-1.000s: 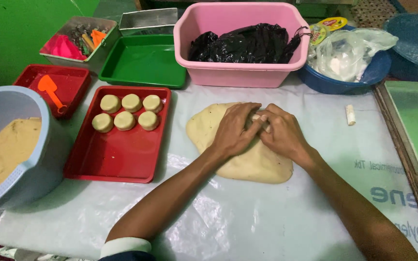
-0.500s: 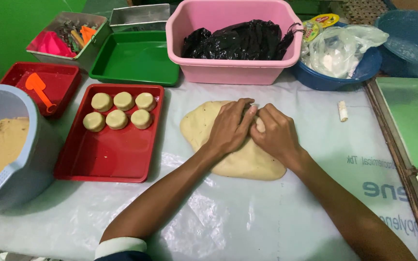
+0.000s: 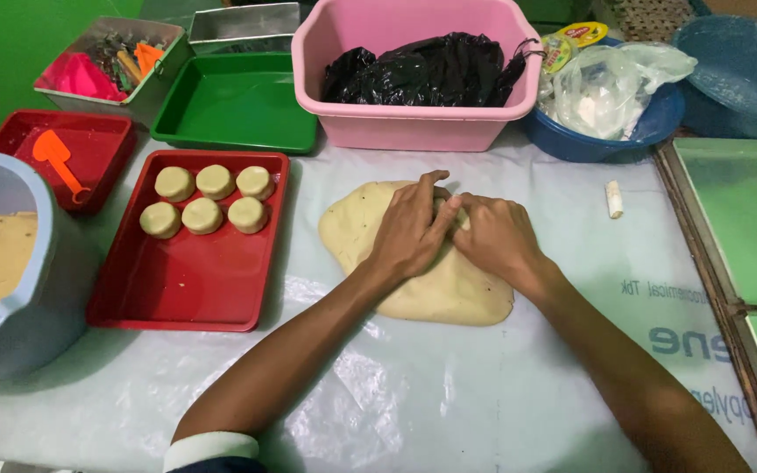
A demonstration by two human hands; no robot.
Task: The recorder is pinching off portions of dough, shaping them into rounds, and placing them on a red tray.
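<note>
A flat slab of pale dough (image 3: 449, 293) lies on a plastic sheet (image 3: 449, 394) in the middle of the table. My left hand (image 3: 409, 232) and my right hand (image 3: 494, 236) rest on top of it side by side, fingers bent and touching, pressing on something small hidden between them. Whether they hold a tool I cannot tell. To the left a red tray (image 3: 194, 276) carries several round dough pieces (image 3: 206, 200) in two rows.
A grey bowl (image 3: 41, 263) of dough mix stands at far left. Behind are a small red tray with an orange scoop (image 3: 56, 158), a green tray (image 3: 234, 101), a pink tub (image 3: 413, 127) with a black bag, and a blue bowl (image 3: 589, 144). Green trays (image 3: 746, 219) sit right.
The view has shifted slightly; my hands stay together on the dough's upper part, with only small finger movement.
</note>
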